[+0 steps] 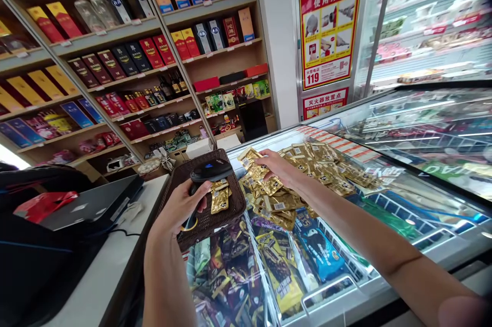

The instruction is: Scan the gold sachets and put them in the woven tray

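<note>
My left hand is closed round the handle of a black barcode scanner. The scanner is above a dark brown woven basket, and several small gold packets lie in it below the scanner head. My right hand pinches a gold packet by its edge, at the left side of a loose pile of similar gold packets. The pile is spread over the glass top of a chest freezer. My fingers cover part of the held packet.
Under the glass are wire baskets with wrapped goods, among them a yellow bag and a blue bag. To the left is a counter with a dark machine. Shelves of boxes and a red poster stand behind.
</note>
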The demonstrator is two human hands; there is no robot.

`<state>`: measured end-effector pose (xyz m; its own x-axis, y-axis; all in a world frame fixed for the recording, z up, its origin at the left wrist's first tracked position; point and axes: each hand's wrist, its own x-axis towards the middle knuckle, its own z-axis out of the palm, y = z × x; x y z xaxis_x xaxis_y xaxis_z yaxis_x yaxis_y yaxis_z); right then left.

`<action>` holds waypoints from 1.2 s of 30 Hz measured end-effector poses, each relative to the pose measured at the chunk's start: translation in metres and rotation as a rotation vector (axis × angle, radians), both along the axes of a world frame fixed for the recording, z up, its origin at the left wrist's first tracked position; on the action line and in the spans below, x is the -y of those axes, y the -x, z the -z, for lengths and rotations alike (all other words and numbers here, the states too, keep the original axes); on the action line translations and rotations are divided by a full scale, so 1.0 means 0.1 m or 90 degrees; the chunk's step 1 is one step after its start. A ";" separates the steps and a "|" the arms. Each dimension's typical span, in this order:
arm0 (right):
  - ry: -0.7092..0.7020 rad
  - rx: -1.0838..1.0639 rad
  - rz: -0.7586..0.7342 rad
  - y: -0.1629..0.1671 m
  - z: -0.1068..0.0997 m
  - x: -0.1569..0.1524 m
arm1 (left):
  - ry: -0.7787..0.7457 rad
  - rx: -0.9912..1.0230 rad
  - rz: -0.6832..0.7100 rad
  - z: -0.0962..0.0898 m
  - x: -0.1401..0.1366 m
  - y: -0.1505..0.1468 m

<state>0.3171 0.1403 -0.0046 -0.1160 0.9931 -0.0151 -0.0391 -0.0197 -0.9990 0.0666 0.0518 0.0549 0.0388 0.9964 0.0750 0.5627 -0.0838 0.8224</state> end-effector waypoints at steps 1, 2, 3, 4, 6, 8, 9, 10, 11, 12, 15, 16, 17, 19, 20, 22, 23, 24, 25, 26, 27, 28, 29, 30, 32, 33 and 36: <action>0.002 0.007 -0.003 0.01 0.01 0.00 | 0.003 -0.004 -0.001 0.00 0.00 0.00; 0.001 0.015 -0.004 0.01 0.02 -0.01 | 0.006 -0.007 -0.003 0.00 0.00 0.00; -0.004 0.027 -0.006 0.01 0.03 -0.02 | 0.006 -0.008 -0.003 0.01 0.00 -0.01; -0.013 0.046 -0.007 0.01 0.04 -0.04 | 0.005 -0.008 -0.004 0.01 -0.01 -0.01; -0.040 0.130 0.000 -0.04 0.08 -0.11 | 0.000 -0.006 -0.006 0.00 -0.01 0.00; -0.072 0.297 0.049 -0.13 0.12 -0.22 | -0.002 -0.010 -0.009 -0.02 0.00 0.00; -0.081 0.394 0.090 -0.20 0.15 -0.29 | -0.002 -0.016 -0.011 -0.04 0.01 0.00; -0.082 0.487 0.135 -0.28 0.18 -0.36 | -0.001 -0.024 -0.014 -0.05 0.02 0.01; -0.073 0.560 0.176 -0.37 0.21 -0.44 | 0.002 -0.035 -0.017 -0.07 0.03 0.02; -0.051 0.609 0.201 -0.46 0.25 -0.52 | 0.005 -0.047 -0.021 -0.09 0.04 0.03; 0.016 0.676 0.223 -0.72 0.40 -0.71 | 0.008 -0.095 -0.048 -0.11 0.04 0.11; 0.025 0.695 0.229 -0.78 0.46 -0.75 | 0.004 -0.109 -0.062 -0.11 0.03 0.14; 0.029 0.720 0.235 -0.83 0.52 -0.79 | 0.000 -0.120 -0.076 -0.11 0.03 0.17; 0.021 0.773 0.250 -0.89 0.61 -0.82 | -0.007 -0.133 -0.103 -0.09 0.02 0.23; 0.012 0.797 0.260 -0.89 0.64 -0.82 | -0.009 -0.135 -0.115 -0.08 0.01 0.26; -0.022 0.838 0.287 -0.86 0.67 -0.79 | -0.010 -0.132 -0.138 -0.07 0.02 0.31; -0.047 0.851 0.295 -0.82 0.66 -0.75 | -0.010 -0.129 -0.152 -0.06 0.03 0.34; -0.078 0.863 0.295 -0.77 0.64 -0.71 | -0.011 -0.126 -0.168 -0.06 0.04 0.38; -0.112 0.869 0.286 -0.70 0.61 -0.65 | -0.009 -0.124 -0.185 -0.05 0.06 0.42; -0.147 0.867 0.266 -0.61 0.56 -0.59 | -0.007 -0.124 -0.202 -0.05 0.07 0.46; -0.180 0.859 0.237 -0.50 0.51 -0.52 | -0.003 -0.127 -0.217 -0.04 0.08 0.51; -0.208 0.848 0.205 -0.36 0.45 -0.46 | 0.000 -0.132 -0.230 -0.03 0.10 0.56; -0.240 0.836 0.167 -0.19 0.39 -0.40 | 0.001 -0.135 -0.240 -0.02 0.11 0.62; -0.266 0.825 0.126 -0.01 0.34 -0.35 | 0.000 -0.134 -0.249 -0.01 0.12 0.67; -0.332 0.806 0.031 0.42 0.24 -0.31 | -0.010 -0.117 -0.266 0.02 0.14 0.76; -0.359 0.801 -0.017 0.66 0.21 -0.32 | -0.017 -0.101 -0.271 0.02 0.16 0.79; -0.351 0.816 -0.137 1.32 0.17 -0.51 | -0.036 -0.052 -0.268 0.02 0.21 0.85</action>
